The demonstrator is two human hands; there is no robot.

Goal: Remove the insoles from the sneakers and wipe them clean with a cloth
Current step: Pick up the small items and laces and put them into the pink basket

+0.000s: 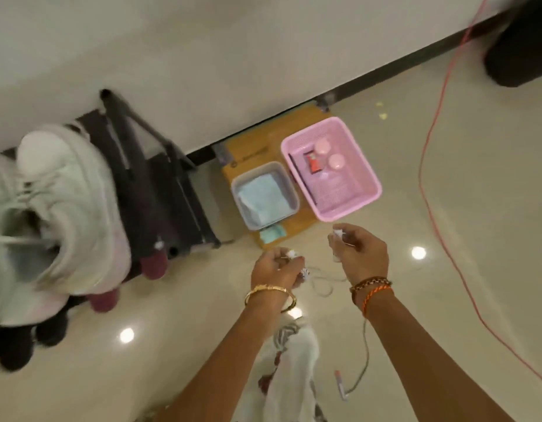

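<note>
Nearest the camera, both forearms reach out over a glossy tiled floor [446, 208], a gold bangle [271, 292] on the left wrist and braided bands [371, 284] on the right. The left hand [275, 268] has its fingers curled round a small white object [291, 254], pinching it; the right hand [362, 249] likewise grips a small white piece [338, 233]. A thin white cord [321, 281] loops between the two hands (what these small pieces are cannot be told through the blur).

Just beyond the hands a tan board [251, 147] lies on the floor against the wall. On it stand a grey tub [289, 181] holding a pale blue cloth [262, 196] and, just beside it, a pink basket [367, 178] with two pink round lids [329, 153] and a small red packet [313, 162].

At the far left the white sneakers [59, 208] sit on a dark rack [154, 184], well apart from both hands. A red cable [440, 126] trails across the floor on the right.
</note>
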